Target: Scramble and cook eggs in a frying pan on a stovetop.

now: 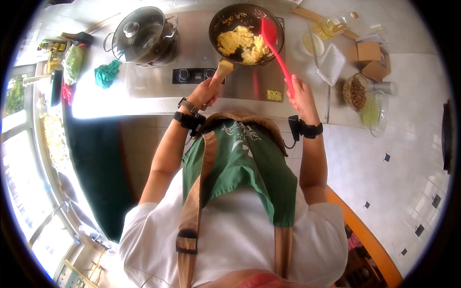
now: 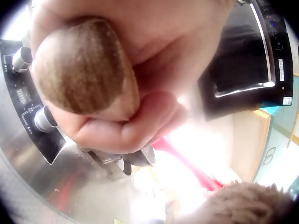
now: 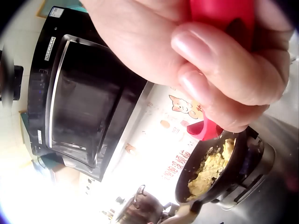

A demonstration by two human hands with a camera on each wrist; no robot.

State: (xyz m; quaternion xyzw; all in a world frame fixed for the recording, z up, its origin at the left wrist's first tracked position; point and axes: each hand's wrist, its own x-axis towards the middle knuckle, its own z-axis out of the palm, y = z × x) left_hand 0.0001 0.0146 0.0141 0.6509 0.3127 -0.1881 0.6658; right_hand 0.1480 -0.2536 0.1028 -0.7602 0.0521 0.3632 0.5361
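Note:
My left hand [image 1: 206,92] grips the wooden handle [image 2: 84,70] of a dark frying pan [image 1: 214,29] on the stove. Yellow scrambled egg [image 1: 235,40] lies in the pan, mostly toward its near side, with brownish bits [image 1: 235,18] behind it. In my right hand [image 1: 303,98] is a red spatula [image 1: 281,60], held by its handle, fingers wrapped around it. The spatula's broad head overlaps the pan's right side in the head view, beside the egg. In the right wrist view the egg [image 3: 205,175] shows below the spatula.
A lidded pot [image 1: 144,41] stands on the left burner, with a teal cloth [image 1: 106,74] beside it. A small yellow packet [image 1: 274,95] lies by the stove's front edge. To the right are a white tray [image 1: 331,65], an oil bottle [image 1: 331,26], a cardboard box [image 1: 374,60] and a bowl of peanuts [image 1: 356,91].

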